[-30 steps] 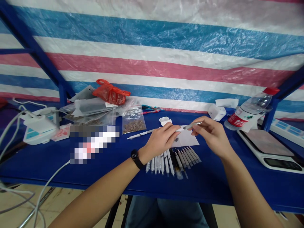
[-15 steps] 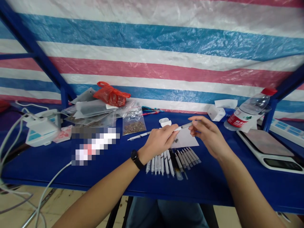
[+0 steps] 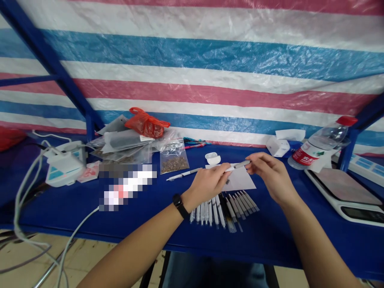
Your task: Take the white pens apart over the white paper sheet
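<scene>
My left hand (image 3: pixel 210 182), with a black watch on its wrist, is closed around the white barrel of a pen. The pen's grey front part (image 3: pixel 241 164) sticks out to the right above the paper. At its tip, the fingers of my right hand (image 3: pixel 271 176) are pinched together. Below the hands lies a row of white pen barrels (image 3: pixel 210 212), then dark thin refills (image 3: pixel 229 216), then several grey pen front parts (image 3: pixel 241 204). A whole white pen (image 3: pixel 183 175) rests left of my left hand. White paper (image 3: pixel 244 180) is partly hidden under the hands.
A white earbud case (image 3: pixel 213 158) stands behind the paper. To the right are a water bottle (image 3: pixel 312 150) and a scale (image 3: pixel 345 188). Bags of brown bits (image 3: pixel 174 163), a red bag (image 3: pixel 147 123) and a white power strip (image 3: pixel 66 168) with cables are left.
My right fingers have closed in on the pen's tip from a looser pose. The left hand keeps its hold on the barrel. The whole view has shifted slightly.
</scene>
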Available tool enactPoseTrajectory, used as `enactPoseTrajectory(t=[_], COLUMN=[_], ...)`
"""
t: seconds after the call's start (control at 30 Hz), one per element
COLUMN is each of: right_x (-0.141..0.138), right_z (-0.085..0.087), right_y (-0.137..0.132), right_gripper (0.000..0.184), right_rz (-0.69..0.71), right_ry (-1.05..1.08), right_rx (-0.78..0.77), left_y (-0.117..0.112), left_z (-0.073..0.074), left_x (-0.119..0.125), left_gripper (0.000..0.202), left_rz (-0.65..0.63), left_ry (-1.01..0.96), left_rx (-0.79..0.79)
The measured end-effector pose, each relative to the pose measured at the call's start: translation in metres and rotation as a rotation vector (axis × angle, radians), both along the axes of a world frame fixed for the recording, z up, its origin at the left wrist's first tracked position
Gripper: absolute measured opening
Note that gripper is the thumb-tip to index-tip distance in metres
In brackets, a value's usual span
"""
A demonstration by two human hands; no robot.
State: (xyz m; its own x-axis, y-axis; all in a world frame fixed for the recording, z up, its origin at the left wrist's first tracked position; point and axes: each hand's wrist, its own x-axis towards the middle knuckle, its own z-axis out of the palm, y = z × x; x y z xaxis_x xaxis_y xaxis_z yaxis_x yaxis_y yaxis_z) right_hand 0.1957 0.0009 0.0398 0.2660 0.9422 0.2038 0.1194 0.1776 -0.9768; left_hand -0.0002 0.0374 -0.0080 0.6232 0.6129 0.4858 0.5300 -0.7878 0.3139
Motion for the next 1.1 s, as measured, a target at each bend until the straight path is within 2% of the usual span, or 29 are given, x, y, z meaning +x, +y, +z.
enactPoseTrajectory(t=[0.07,0.2,0.3,0.43,0.5,0.67,0.87,1.0,1.1], right_x=[0.000,0.000,-0.001,-0.002,-0.003,-0.004,-0.007,-0.008,-0.007], right_z=[-0.001,-0.004,-0.003,-0.004,-0.007,-0.015,-0.008,-0.012,-0.017], right_y=[0.000,0.001,0.001,0.002,0.002,0.003,0.005,0.005,0.006], right_gripper=[0.055,0.063,0.059,0.055,0.054,0.070,0.058,0.069,0.073], right_rz=[0.009,-0.064,-0.046,0.072,0.063,-0.037,0.115,0.003,-0.035], right_ry=[-0.076,-0.252,-0.205,-0.109,-0.163,-0.354,-0.203,-0.271,-0.229], right_rx=[0.003,-0.006,0.031,0.038,0.033,0.010,0.024,-0.030,-0.086], left_y=[0.001,-0.002,-0.002,0.003,0.005,0.002,0.001,0.000,0.000], left_z=[0.000,-0.001,0.000,0.002,0.002,0.002,0.002,0.000,-0.001], left_x=[-0.002,0.000,0.001,-0.004,-0.005,-0.003,-0.001,0.000,0.002], left_gripper=[0.040,0.040,0.037,0.037,0.038,0.036,0.040,0.039,0.036], left_rz=[-0.008,-0.053,-0.021,0.045,0.037,-0.020,0.004,-0.006,0.009], left_ry=[0.008,0.074,0.044,0.023,0.043,0.071,0.057,0.083,0.077], left_rx=[0.014,0.080,0.032,-0.011,-0.006,0.003,0.037,0.082,0.085])
